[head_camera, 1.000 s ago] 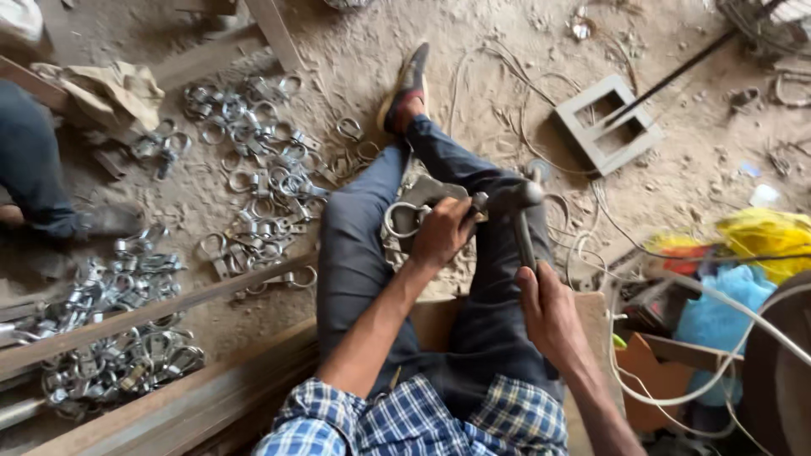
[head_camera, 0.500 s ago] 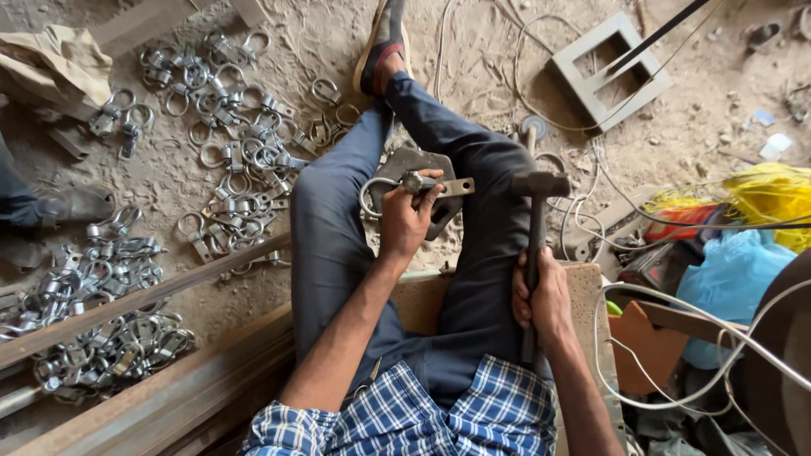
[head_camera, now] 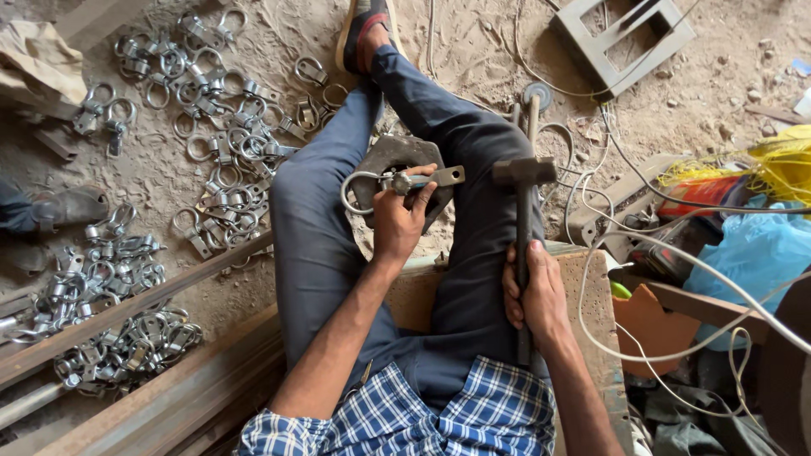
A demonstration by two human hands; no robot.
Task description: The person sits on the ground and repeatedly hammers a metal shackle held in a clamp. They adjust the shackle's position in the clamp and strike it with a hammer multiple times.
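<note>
I read even, diffuse daylight across the scene; no single source shows. Shadows are soft and short, lying under the metal rings [head_camera: 220,152] and between the legs. The sandy floor [head_camera: 473,51] reads bright, close to washed out at top right. The yellow sack [head_camera: 781,165] glares slightly. Focus holds sharp at centre; I see mild softening and wide-angle stretch toward the corners. No motion blur on either hand.

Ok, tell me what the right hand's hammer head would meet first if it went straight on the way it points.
The right hand holds the dark steel hammer pointing away over the thigh. Straight ahead, the first thing looks like the thin upright metal rod, though depth is unclear.
</note>
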